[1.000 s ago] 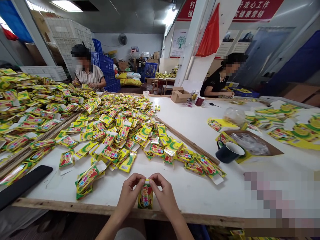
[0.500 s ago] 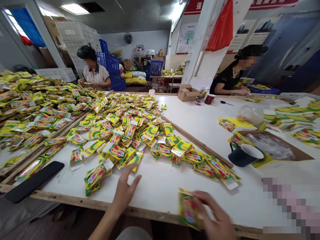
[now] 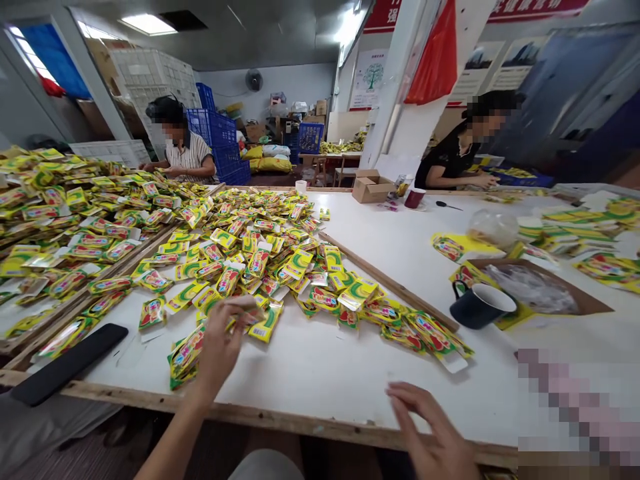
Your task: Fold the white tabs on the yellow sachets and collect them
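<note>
Barcoded yellow carton (image 3: 268, 321) was seen on the counter (image 3: 320, 373), just right of the nearer left hand (image 3: 220, 343), long axis slanted away rightward. Its fingers were blurred; pinch could not be told. Right hand (image 3: 431, 432) was held farther off, fingers spread.

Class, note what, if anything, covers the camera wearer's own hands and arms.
The left hand and right hand wear no gloves. The left forearm shows no sleeve, watch or bracelet; the right forearm is cut off by the frame.
</note>
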The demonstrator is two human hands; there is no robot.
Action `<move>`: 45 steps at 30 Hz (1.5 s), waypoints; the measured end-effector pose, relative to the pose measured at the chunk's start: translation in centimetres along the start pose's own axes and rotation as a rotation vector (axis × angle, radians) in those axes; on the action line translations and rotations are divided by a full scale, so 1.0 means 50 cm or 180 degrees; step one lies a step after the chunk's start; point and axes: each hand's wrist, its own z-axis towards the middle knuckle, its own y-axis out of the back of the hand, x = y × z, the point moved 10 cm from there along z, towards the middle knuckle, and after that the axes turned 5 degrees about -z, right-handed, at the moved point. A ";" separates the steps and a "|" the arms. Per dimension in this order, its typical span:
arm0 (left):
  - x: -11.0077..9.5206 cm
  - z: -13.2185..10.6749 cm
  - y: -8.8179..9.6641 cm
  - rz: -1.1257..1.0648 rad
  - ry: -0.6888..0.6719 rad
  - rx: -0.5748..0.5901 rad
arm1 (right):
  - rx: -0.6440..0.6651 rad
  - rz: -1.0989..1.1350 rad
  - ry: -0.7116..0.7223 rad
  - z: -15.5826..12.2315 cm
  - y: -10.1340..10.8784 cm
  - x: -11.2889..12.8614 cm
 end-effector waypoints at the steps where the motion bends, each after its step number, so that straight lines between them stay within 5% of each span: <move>1: -0.022 -0.018 -0.037 -0.0359 -0.0004 0.0461 | 0.0165 0.0234 0.0088 0.003 -0.050 0.033; 3: -0.057 -0.069 -0.115 -0.0990 0.0089 0.1337 | 0.0419 0.0652 0.0204 0.001 -0.138 0.087; 5: -0.068 -0.118 -0.172 -0.1487 0.0321 0.1721 | 0.0670 0.1001 0.0200 -0.009 -0.207 0.114; 11: -0.015 -0.189 -0.247 -0.3074 0.1479 0.1203 | 0.0917 0.1581 -0.0299 -0.019 -0.272 0.076; 17: -0.014 -0.201 -0.252 -0.3266 0.1601 0.1229 | 0.1175 0.1593 -0.0186 -0.002 -0.285 0.072; 23: -0.005 -0.201 -0.245 -0.2711 0.1403 0.1378 | 0.1342 0.1403 -0.0164 0.016 -0.294 0.074; 31: -0.001 -0.177 -0.226 -0.2604 0.1166 0.1104 | 0.0802 0.1575 -0.0051 0.034 -0.291 0.093; 38: -0.020 -0.166 -0.221 -0.2267 0.1009 0.1198 | 0.0946 0.1561 0.0322 0.026 -0.286 0.119; 45: -0.022 -0.160 -0.220 -0.2210 0.1137 0.0997 | 0.0768 0.1471 0.0178 0.030 -0.286 0.116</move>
